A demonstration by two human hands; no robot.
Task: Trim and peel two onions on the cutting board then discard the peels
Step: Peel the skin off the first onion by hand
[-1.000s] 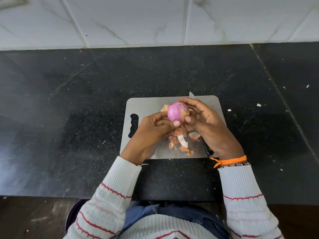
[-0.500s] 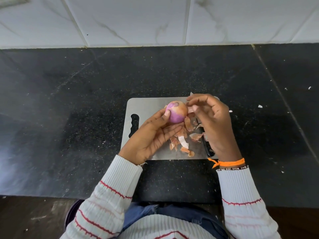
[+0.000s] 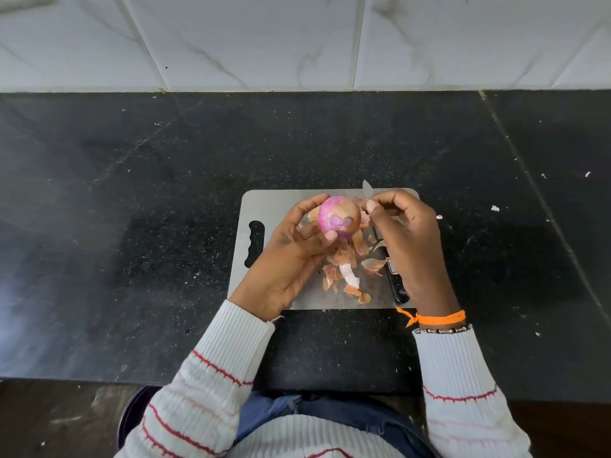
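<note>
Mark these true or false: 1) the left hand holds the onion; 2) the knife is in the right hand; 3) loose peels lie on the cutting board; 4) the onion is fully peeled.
1) True: the left hand grips the onion above the cutting board.
2) False: the knife lies on the board, partly under the right hand, whose fingertips pinch near the onion.
3) True: peels are scattered on the board below the onion.
4) False: a tan patch of skin remains on it.
</note>
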